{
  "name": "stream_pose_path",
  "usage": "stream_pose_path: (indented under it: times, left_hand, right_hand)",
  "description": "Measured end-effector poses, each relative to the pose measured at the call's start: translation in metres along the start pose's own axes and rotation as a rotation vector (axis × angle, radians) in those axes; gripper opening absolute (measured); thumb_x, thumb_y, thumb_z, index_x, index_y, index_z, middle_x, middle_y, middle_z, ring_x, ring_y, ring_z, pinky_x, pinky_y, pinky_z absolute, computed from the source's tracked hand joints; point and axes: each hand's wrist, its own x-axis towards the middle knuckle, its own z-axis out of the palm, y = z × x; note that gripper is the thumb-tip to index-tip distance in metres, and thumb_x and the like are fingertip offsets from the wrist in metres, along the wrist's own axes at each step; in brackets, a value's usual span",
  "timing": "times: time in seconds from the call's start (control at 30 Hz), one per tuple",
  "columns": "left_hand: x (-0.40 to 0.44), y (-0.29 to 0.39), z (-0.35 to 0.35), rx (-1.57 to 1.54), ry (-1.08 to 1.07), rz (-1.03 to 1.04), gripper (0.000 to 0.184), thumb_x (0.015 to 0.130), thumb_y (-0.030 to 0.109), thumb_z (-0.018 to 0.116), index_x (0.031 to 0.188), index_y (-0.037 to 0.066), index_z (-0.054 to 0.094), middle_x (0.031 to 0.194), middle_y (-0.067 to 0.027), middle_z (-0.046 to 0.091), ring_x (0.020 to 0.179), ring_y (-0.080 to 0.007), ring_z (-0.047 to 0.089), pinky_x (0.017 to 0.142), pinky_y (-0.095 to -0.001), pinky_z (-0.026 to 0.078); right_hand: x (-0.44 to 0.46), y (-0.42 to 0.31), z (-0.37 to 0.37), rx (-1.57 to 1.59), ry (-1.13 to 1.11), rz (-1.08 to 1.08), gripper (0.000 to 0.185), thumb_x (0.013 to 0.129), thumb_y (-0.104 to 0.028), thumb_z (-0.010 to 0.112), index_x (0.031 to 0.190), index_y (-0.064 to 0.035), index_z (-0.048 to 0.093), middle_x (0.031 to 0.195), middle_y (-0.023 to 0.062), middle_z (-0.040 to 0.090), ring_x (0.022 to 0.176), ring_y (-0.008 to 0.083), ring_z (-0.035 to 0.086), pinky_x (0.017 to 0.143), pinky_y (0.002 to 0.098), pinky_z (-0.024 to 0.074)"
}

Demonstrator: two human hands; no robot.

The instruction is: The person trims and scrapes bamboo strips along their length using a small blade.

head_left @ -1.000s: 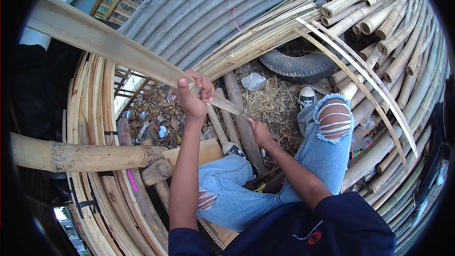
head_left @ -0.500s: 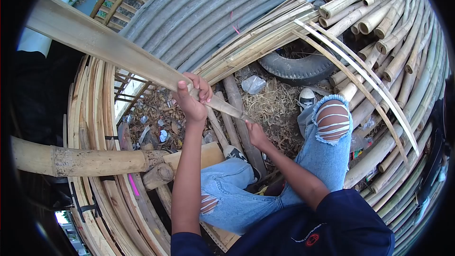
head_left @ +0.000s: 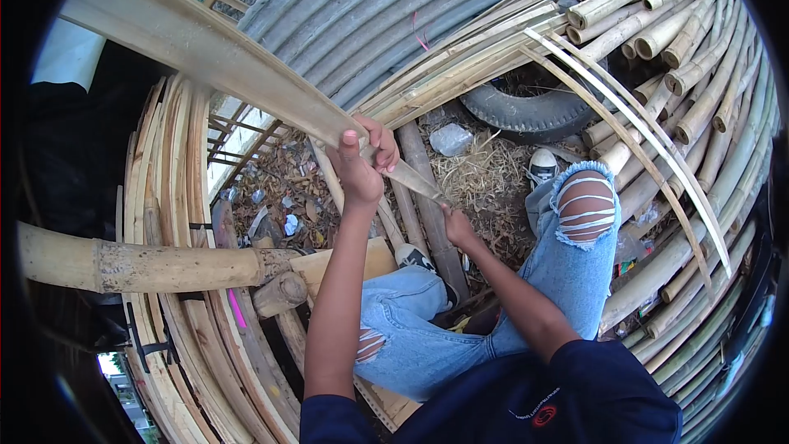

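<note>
A long split bamboo strip (head_left: pixel 222 49) slants from the upper left down toward the middle, its broad end far from me. My left hand (head_left: pixel 363 160) is closed around it, thumb up and fingers curled over the far edge. Past that hand a narrow pale length (head_left: pixel 417 182) runs down to my right hand (head_left: pixel 462 228), which is closed at its lower end. A small dark part shows at those fingers; whether it belongs to a tool or to the strip I cannot make out. Both hands are above the ground, in front of my knees.
Split bamboo strips (head_left: pixel 460 62) lie beside corrugated sheets (head_left: pixel 329 16). A tyre (head_left: pixel 530 115) and stacked bamboo poles (head_left: pixel 657 41) are at right, with two thin bowed strips (head_left: pixel 649 136) across them. A thick bamboo pole (head_left: pixel 164 269) juts in from the left over upright slats (head_left: pixel 164 156).
The view has shifted slightly, so hands and strip appear a little further right and lower. Both hands keep their grip, with little other visible movement.
</note>
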Motion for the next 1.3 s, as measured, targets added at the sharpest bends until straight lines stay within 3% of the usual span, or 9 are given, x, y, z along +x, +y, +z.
stream_pose_path:
  times: [0.07,0.27,0.33,0.47,0.77,0.93,1.0,1.23,1.3]
  left_hand:
    - [0.005,0.0,-0.001,-0.004,-0.011,0.012,0.051,0.084,0.052,0.047,0.069,0.005,0.037,0.047,-0.0022,0.032,0.038,-0.0092,0.031,0.036,-0.0227,0.028]
    - [0.002,0.004,-0.022,0.07,-0.009,0.047,0.053,0.086,0.061,0.034,0.071,0.01,0.033,0.049,-0.0005,0.028,0.038,-0.0086,0.024,0.035,-0.0224,0.026]
    - [0.0,0.005,-0.023,0.067,0.005,0.039,0.053,0.086,0.061,0.034,0.071,0.01,0.033,0.049,-0.0006,0.028,0.038,-0.0087,0.024,0.034,-0.0223,0.026]
    - [0.011,0.004,-0.012,0.061,0.006,0.064,0.051,0.086,0.054,0.043,0.069,0.006,0.035,0.047,-0.0014,0.03,0.038,-0.0089,0.028,0.036,-0.0228,0.028]
    - [0.001,0.008,-0.022,0.08,0.012,0.043,0.053,0.086,0.061,0.035,0.071,0.01,0.033,0.049,-0.0003,0.027,0.038,-0.0088,0.023,0.035,-0.0227,0.026]
    - [0.0,0.006,-0.02,0.011,0.046,0.048,0.051,0.085,0.055,0.043,0.069,0.007,0.035,0.047,-0.0015,0.03,0.038,-0.0093,0.027,0.036,-0.0232,0.027]
    - [0.002,0.005,-0.016,0.03,0.037,0.048,0.052,0.085,0.055,0.044,0.069,0.006,0.035,0.047,-0.0013,0.029,0.039,-0.009,0.028,0.036,-0.023,0.027]
    - [0.005,0.009,-0.026,0.055,0.048,0.066,0.051,0.087,0.056,0.037,0.071,0.008,0.034,0.048,-0.0008,0.028,0.038,-0.0092,0.026,0.036,-0.0229,0.026]
    - [0.001,0.009,-0.032,0.052,0.061,0.056,0.052,0.088,0.059,0.033,0.071,0.01,0.033,0.047,-0.0001,0.027,0.036,-0.0093,0.023,0.035,-0.0228,0.025]
  right_hand:
    - [-0.019,-0.072,-0.039,0.26,-0.006,-0.018,0.052,0.096,-0.031,0.026,0.079,0.0086,0.055,0.08,0.0326,0.054,0.085,0.0476,0.051,0.072,0.0482,0.0397]
    - [-0.045,-0.126,-0.068,0.317,0.073,-0.338,0.057,0.096,-0.038,0.024,0.08,0.0071,0.056,0.078,0.0319,0.055,0.087,0.0479,0.051,0.072,0.0491,0.04]
    - [-0.009,-0.048,-0.031,0.125,-0.123,0.033,0.058,0.095,-0.039,0.024,0.08,0.0069,0.057,0.081,0.034,0.054,0.089,0.0476,0.052,0.074,0.0505,0.0398]
    - [0.019,0.003,-0.016,-0.003,-0.036,0.05,0.059,0.095,-0.039,0.025,0.08,0.008,0.056,0.081,0.035,0.054,0.089,0.0459,0.054,0.075,0.0505,0.0397]
    - [-0.055,-0.163,-0.084,0.414,-0.017,-0.269,0.05,0.095,-0.034,0.031,0.085,0.0098,0.053,0.08,0.0331,0.054,0.083,0.0478,0.051,0.072,0.0469,0.0402]
    - [-0.007,-0.052,-0.034,0.111,-0.151,0.05,0.055,0.094,-0.039,0.031,0.089,0.0103,0.056,0.09,0.0336,0.054,0.093,0.0477,0.05,0.079,0.0503,0.0392]
    - [0.017,0.026,-0.007,-0.007,-0.095,0.103,0.065,0.094,-0.045,0.026,0.074,0.0096,0.055,0.076,0.0345,0.054,0.087,0.0489,0.052,0.075,0.0507,0.0409]
    - [-0.004,-0.054,-0.008,0.197,-0.022,0.115,0.056,0.093,-0.042,0.03,0.093,0.0065,0.058,0.09,0.0323,0.056,0.095,0.0463,0.051,0.082,0.0488,0.04]
    - [-0.018,-0.083,-0.024,0.34,0.038,-0.142,0.056,0.094,-0.041,0.029,0.091,0.0067,0.059,0.091,0.0325,0.056,0.094,0.0463,0.052,0.081,0.0486,0.0407]
